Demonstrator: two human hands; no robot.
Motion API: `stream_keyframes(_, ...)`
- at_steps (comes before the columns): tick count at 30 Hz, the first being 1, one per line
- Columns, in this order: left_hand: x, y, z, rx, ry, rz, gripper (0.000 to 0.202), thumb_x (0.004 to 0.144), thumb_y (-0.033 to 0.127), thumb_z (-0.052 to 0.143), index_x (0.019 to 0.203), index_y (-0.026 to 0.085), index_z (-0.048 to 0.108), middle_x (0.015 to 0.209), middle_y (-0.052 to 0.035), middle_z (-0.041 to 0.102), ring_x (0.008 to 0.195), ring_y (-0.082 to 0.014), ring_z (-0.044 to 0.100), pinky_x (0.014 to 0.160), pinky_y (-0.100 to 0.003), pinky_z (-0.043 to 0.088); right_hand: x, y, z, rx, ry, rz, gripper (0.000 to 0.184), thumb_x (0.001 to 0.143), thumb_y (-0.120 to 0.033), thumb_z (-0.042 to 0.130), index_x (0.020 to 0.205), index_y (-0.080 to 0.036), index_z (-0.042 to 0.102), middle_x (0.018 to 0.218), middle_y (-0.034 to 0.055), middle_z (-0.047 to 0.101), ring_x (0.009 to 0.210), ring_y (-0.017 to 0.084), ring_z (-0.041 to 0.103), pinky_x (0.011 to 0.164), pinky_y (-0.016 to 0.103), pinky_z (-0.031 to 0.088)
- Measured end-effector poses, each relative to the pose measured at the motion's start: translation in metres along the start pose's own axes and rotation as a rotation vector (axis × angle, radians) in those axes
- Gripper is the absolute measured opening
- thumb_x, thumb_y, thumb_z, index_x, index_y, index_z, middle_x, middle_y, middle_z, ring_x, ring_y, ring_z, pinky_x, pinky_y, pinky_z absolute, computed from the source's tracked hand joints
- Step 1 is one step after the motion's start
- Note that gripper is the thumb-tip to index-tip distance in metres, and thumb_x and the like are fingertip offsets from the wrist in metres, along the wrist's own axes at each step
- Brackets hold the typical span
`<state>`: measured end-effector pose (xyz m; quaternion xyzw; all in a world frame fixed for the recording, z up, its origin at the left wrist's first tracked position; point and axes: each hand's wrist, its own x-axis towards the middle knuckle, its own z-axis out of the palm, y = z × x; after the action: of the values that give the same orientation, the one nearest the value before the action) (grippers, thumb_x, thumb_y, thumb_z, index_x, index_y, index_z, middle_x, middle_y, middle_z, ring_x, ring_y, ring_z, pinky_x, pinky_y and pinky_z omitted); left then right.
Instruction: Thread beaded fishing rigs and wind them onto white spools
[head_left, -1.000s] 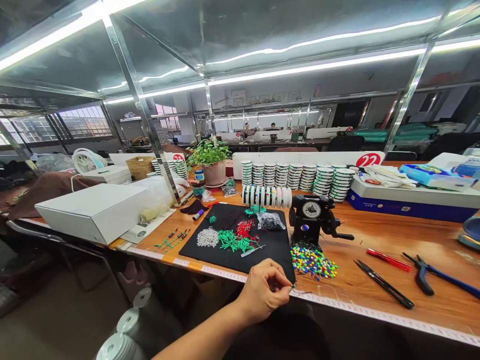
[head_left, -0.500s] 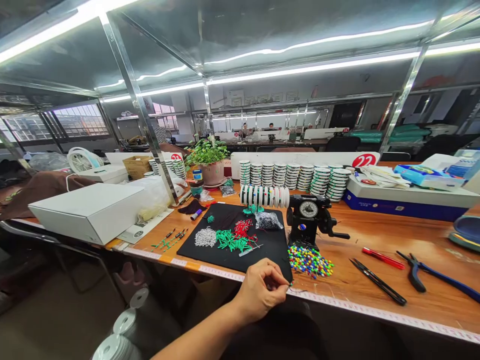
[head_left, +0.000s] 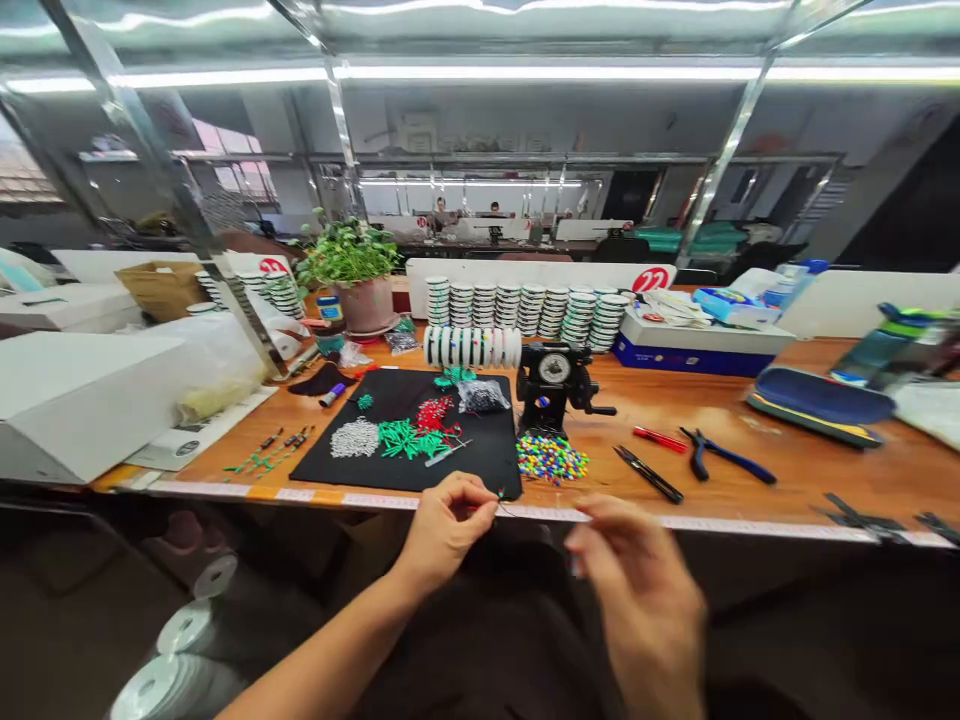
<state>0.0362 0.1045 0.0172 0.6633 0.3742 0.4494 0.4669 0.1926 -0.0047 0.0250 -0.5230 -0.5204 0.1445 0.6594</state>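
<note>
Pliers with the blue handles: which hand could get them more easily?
Probably the right hand, which is nearer the blue-handled pliers. It is blurred, so I can't tell if it holds anything. The left hand is pinching a thin wire beside the black mat, farther away.

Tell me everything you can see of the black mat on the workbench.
The black mat is a flat, matte, soft-looking rectangle lying on the orange wooden workbench, close to its front edge. On it lie a heap of silver pieces, a pile of green sprigs, red sprigs and a clear bag of dark pieces. The left hand pinches a thin wire just by its front right corner.
</note>
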Motion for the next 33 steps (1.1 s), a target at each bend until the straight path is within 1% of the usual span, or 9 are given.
stream_keyframes(3,0.003,0.000,0.000,-0.018,-0.038,0.009,0.016,0.075,0.032,0.076,0.075,0.016,0.076,0.084,-0.0059,0.065,0.074,-0.0152,0.063,0.065,-0.025,0.050,0.007,0.025,0.023,0.210,-0.130,0.305,0.032,0.091,-0.043,0.065,0.113,-0.021,0.065,0.102,0.0108,0.073,0.072,0.021,0.071,0.058,0.031,0.060)
stream_keyframes(5,0.003,0.000,0.001,-0.023,-0.049,0.018,0.016,0.076,0.031,0.075,0.075,0.016,0.076,0.084,-0.0058,0.065,0.074,-0.0151,0.064,0.067,-0.025,0.051,0.006,0.038,0.035,0.254,-0.182,0.357,0.031,0.092,-0.041,0.065,0.114,-0.019,0.065,0.104,0.0109,0.073,0.077,0.022,0.072,0.064,0.033,0.062)
stream_keyframes(11,-0.005,0.002,0.002,0.199,-0.058,0.160,0.009,0.084,0.021,0.067,0.079,0.017,0.074,0.086,-0.0048,0.062,0.075,-0.0138,0.062,0.064,-0.023,0.052,0.000,0.049,0.028,-0.219,-0.197,-0.274,0.020,0.098,-0.018,0.055,0.106,-0.024,0.072,0.109,0.0101,0.071,0.095,0.023,0.069,0.083,0.036,0.058)
stream_keyframes(14,-0.005,0.001,-0.001,0.404,-0.111,0.402,0.011,0.087,0.011,0.062,0.086,0.016,0.072,0.090,-0.0056,0.062,0.078,-0.0142,0.063,0.068,-0.023,0.054,0.016,0.053,0.019,-0.298,-0.247,-0.405,0.021,0.099,-0.016,0.053,0.108,-0.024,0.070,0.119,0.0109,0.069,0.096,0.023,0.069,0.083,0.034,0.056)
stream_keyframes(18,0.008,-0.001,-0.011,0.769,-0.242,0.835,0.018,0.096,0.009,0.048,0.096,0.012,0.065,0.093,-0.0095,0.065,0.085,-0.0180,0.064,0.075,-0.027,0.056,0.053,0.063,0.023,-0.223,-0.445,-0.217,0.019,0.100,-0.027,0.050,0.097,-0.022,0.069,0.086,0.0034,0.073,0.073,0.019,0.070,0.065,0.027,0.052)
stream_keyframes(22,0.022,-0.005,-0.013,0.956,-0.334,0.988,0.022,0.099,0.009,0.041,0.097,0.012,0.063,0.094,-0.0090,0.066,0.081,-0.0186,0.063,0.075,-0.030,0.056,0.084,0.065,0.033,-0.188,-0.589,-0.014,0.025,0.093,-0.036,0.057,0.079,-0.021,0.072,0.063,0.0000,0.066,0.056,0.017,0.060,0.053,0.026,0.041)
stream_keyframes(25,0.022,-0.005,-0.006,0.787,-0.310,0.870,0.016,0.094,0.007,0.049,0.091,0.013,0.063,0.097,-0.0099,0.066,0.086,-0.0192,0.064,0.078,-0.030,0.056,0.088,0.062,0.035,-0.163,-0.608,0.048,0.028,0.089,-0.041,0.061,0.074,-0.021,0.073,0.055,-0.0011,0.059,0.050,0.016,0.051,0.049,0.026,0.035)
stream_keyframes(30,0.006,0.000,0.007,0.247,-0.122,0.219,0.005,0.080,0.011,0.066,0.076,0.014,0.068,0.089,-0.0041,0.061,0.069,-0.0108,0.059,0.058,-0.020,0.048,0.052,0.056,0.029,-0.105,-0.163,0.124,0.030,0.092,-0.047,0.062,0.086,-0.019,0.067,0.072,0.0025,0.066,0.056,0.015,0.055,0.054,0.026,0.043)
stream_keyframes(33,0.001,0.000,0.008,0.104,-0.112,0.050,0.009,0.081,0.021,0.068,0.076,0.014,0.072,0.088,-0.0048,0.061,0.072,-0.0120,0.059,0.061,-0.022,0.046,0.025,0.056,0.029,0.062,-0.205,0.297,0.034,0.091,-0.051,0.062,0.095,-0.018,0.065,0.082,0.0049,0.068,0.051,0.013,0.056,0.045,0.024,0.043)
